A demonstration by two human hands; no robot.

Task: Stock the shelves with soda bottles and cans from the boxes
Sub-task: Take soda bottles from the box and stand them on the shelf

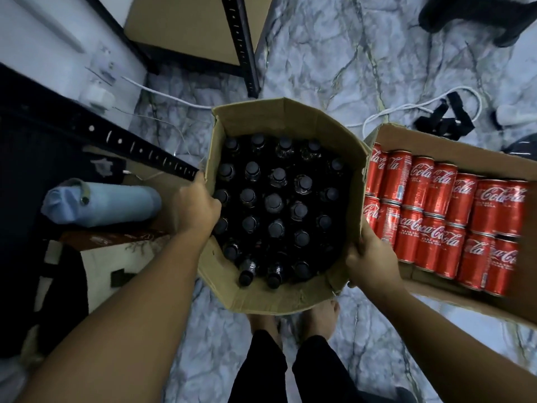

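Marble-patterned floor (pixel 319 53) spreads beneath an open cardboard box (pixel 261 114) packed with upright dark soda bottles (pixel 273 203), black caps up. Both hands grasp it: the left hand (pixel 194 207) curls its fingers over the left wall, and the right hand (pixel 369 263) clasps the right wall. Just beside it, a second box (pixel 436 141) holds red Coca-Cola cans (pixel 436 216) lying on their sides. A black shelf upright (pixel 241 45) stands beyond.
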